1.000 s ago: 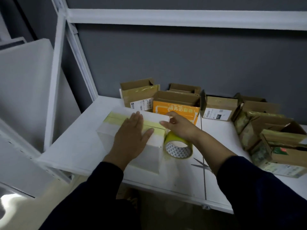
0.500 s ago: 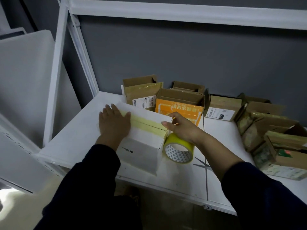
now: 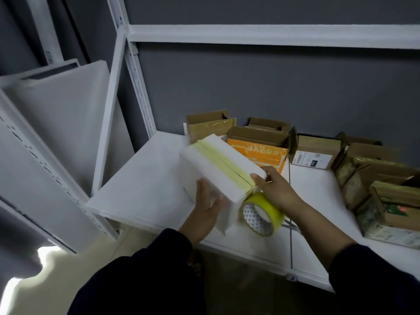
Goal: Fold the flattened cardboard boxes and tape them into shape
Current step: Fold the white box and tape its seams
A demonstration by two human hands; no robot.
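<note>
White box (image 3: 218,169) tilted – yellow-taped seam

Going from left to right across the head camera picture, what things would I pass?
Leaning white board → shelf post → white taped box → yellow tape roll → labelled brown box → stack of brown boxes.
</note>
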